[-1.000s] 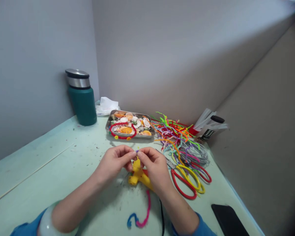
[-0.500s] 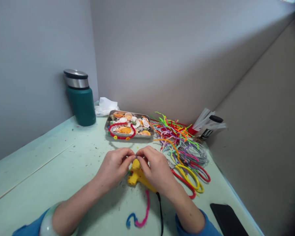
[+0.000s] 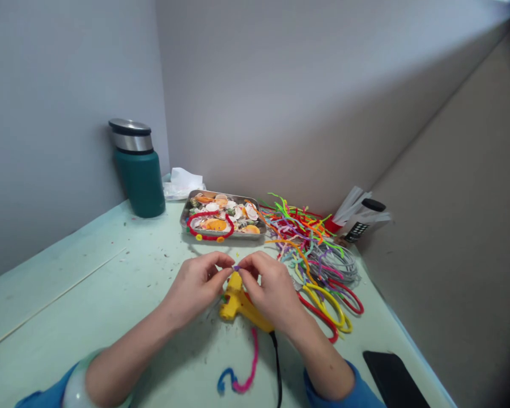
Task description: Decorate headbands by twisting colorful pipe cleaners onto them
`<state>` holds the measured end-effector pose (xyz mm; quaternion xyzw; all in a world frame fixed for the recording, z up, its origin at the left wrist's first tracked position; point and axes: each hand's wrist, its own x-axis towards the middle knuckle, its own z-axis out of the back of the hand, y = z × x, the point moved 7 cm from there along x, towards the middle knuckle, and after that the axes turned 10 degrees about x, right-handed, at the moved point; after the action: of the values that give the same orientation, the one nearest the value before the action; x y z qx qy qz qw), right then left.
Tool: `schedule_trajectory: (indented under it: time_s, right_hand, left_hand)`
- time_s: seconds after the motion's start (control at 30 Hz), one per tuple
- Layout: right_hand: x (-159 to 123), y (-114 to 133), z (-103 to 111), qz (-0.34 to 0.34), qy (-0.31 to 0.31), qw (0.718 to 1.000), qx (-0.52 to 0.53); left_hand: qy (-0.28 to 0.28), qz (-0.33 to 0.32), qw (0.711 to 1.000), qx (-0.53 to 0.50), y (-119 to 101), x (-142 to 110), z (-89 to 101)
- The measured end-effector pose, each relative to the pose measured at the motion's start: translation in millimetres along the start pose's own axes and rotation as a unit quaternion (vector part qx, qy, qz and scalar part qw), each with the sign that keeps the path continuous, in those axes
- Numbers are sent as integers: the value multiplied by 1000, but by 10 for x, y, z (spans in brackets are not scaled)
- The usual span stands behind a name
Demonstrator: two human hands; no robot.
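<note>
Both hands meet over the middle of the table, fingertips nearly touching. My left hand [image 3: 202, 283] is closed in a pinch on one side of a small purple piece [image 3: 237, 268], perhaps pipe cleaner. From the other side, my right hand [image 3: 272, 289] pinches the same piece; most of it is hidden by the fingers. Just below lies a yellow glue gun [image 3: 240, 303], partly covered by the right hand, its black cord [image 3: 277, 368] running toward me. Nearer to me lies a bent pink and blue pipe cleaner [image 3: 253, 362].
Behind the hands, a metal tray [image 3: 255, 236] holds shells, with a red pipe-cleaner loop [image 3: 230, 229] over its front edge. Right are heaped pipe cleaners [image 3: 297, 226], scissors [image 3: 334, 303] and a dark phone [image 3: 393, 377]. Left stand a green bottle [image 3: 140, 181] and a thin stick [image 3: 59, 297].
The fingertips have moved slightly apart, and more of the purple piece shows between them. Other things on the table stay where they were.
</note>
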<state>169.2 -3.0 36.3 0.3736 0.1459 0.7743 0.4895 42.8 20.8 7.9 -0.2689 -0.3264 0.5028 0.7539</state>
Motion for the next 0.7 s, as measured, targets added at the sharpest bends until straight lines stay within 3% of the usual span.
schedule_trajectory:
  time_s: [0.17,0.37,0.5,0.6,0.7]
  right_hand:
    - [-16,79,-22,24,4,996,-82]
    - [-26,155,-100,54,23,983,-172]
    - [-24,150,-89,51,13,988,-145]
    - [-25,116,-51,26,-7,997,-67]
    - [-28,64,-27,-10,-25,999,33]
  left_hand:
    - [-42,-66,992,97,-128,-34,48]
    - [-41,-53,991,116,-92,-34,17]
    - [37,47,997,-56,62,13,-91]
    - [106,118,963,-216,120,9,-185]
    - [140,144,924,-326,122,-8,-227]
